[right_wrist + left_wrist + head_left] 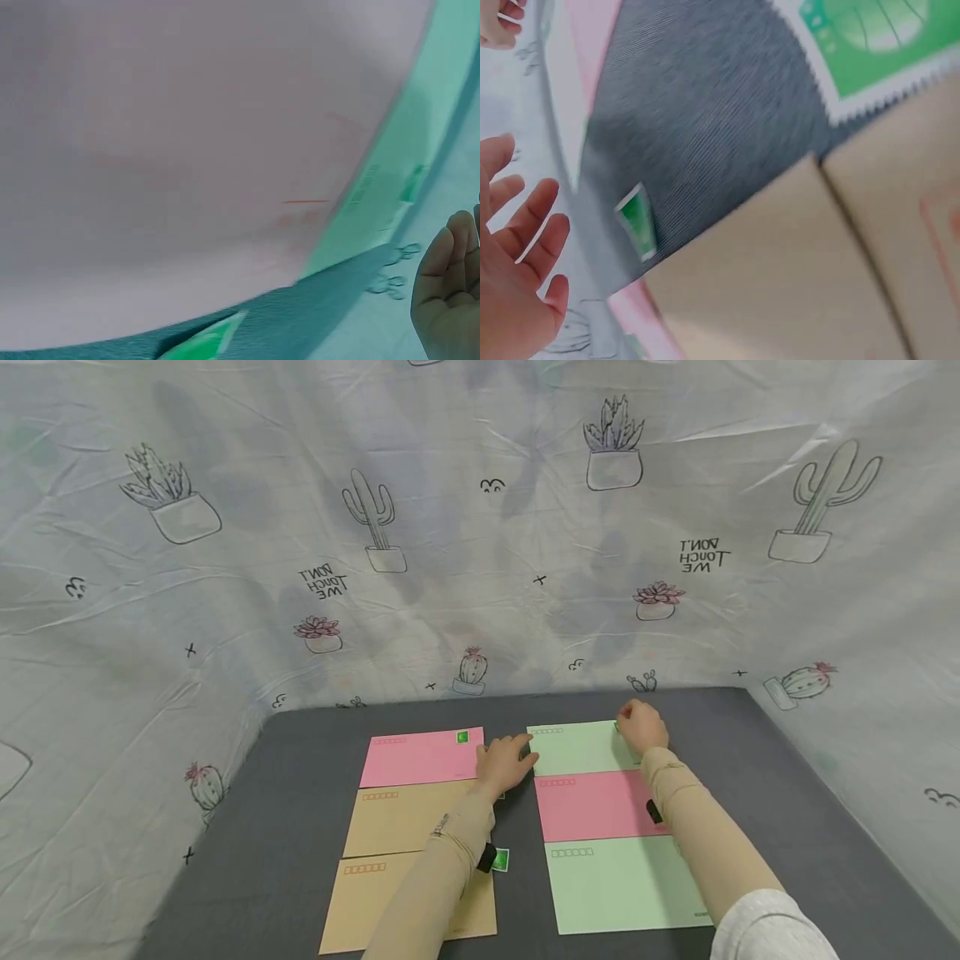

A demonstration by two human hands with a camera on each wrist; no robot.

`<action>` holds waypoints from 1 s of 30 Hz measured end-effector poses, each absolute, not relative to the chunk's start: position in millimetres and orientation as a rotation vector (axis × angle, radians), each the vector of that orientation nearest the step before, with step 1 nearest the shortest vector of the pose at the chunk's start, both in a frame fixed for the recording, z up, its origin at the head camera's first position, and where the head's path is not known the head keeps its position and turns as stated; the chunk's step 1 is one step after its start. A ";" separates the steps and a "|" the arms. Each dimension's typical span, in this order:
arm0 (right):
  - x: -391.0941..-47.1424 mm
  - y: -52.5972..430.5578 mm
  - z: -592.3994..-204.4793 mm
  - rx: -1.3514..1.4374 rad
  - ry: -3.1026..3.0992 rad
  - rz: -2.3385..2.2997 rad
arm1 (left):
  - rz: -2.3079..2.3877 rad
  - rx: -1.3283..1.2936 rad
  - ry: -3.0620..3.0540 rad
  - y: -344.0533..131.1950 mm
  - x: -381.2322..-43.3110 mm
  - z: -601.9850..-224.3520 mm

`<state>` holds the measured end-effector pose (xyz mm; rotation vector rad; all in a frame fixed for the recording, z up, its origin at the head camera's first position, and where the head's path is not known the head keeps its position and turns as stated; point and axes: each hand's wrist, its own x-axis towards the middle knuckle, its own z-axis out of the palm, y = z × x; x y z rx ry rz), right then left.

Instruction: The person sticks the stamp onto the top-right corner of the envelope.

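Observation:
My left hand [504, 766] hovers at the right edge of the upper-left pink envelope [420, 757], its fingers spread and reaching toward the top green envelope [570, 747]. In the left wrist view this hand [521, 262] holds nothing. My right hand [642, 727] is over the upper right corner of the green envelope, fingertips close to a green stamp [617, 726] there. The right wrist view shows that stamp [412, 184] lying on the envelope and the right hand [450, 292] beyond it, with nothing visible in its fingers. A green stamp [462, 737] sits on the left pink envelope's upper right corner.
Two tan envelopes [412, 817] continue the left column; a pink envelope [592, 806] and another green one [630, 885] continue the right. Loose stamps lie on the dark table [517, 902]: one beside the lower tan envelope [501, 860], others partly hidden by my arms. A patterned sheet [525, 610] hangs behind.

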<state>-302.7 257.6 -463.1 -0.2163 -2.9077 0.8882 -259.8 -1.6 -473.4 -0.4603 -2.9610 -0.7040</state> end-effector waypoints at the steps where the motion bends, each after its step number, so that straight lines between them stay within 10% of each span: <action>1: -300.9 255.8 -460.3 -0.198 -2.898 0.904 | -0.705 -0.467 -2.943 -4.0 -259.0 -470.0; 30: -263.7 161.1 -427.6 0.216 -2.669 1.164 | -0.784 -0.249 -2.807 -113.8 -224.0 -442.3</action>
